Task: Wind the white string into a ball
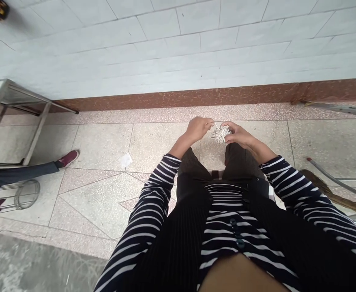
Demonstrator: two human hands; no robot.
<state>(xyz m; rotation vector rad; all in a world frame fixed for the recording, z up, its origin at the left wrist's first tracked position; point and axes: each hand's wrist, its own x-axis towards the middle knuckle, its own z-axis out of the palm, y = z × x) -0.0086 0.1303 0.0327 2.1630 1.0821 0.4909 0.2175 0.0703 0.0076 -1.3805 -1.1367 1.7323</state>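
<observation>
A bundle of thin white strands [219,135] with spread-out ends is held in front of my knees; I cannot tell whether they are cords or thin sticks. My right hand [240,135] grips this bundle from the right side, thumb below and fingers above. On the other side my left hand [198,128] pinches one white strand [217,127] that runs to the bundle. The fingertips of both hands are close together, with the bundle between them.
A white tiled wall [178,52] rises ahead. At left stand a metal-legged table [41,129], a person's shoe [69,158] and a round wire frame [27,194]. White scrap [126,160] lies on the floor. Metal tubes [337,178] and a wooden pole [348,204] are at right.
</observation>
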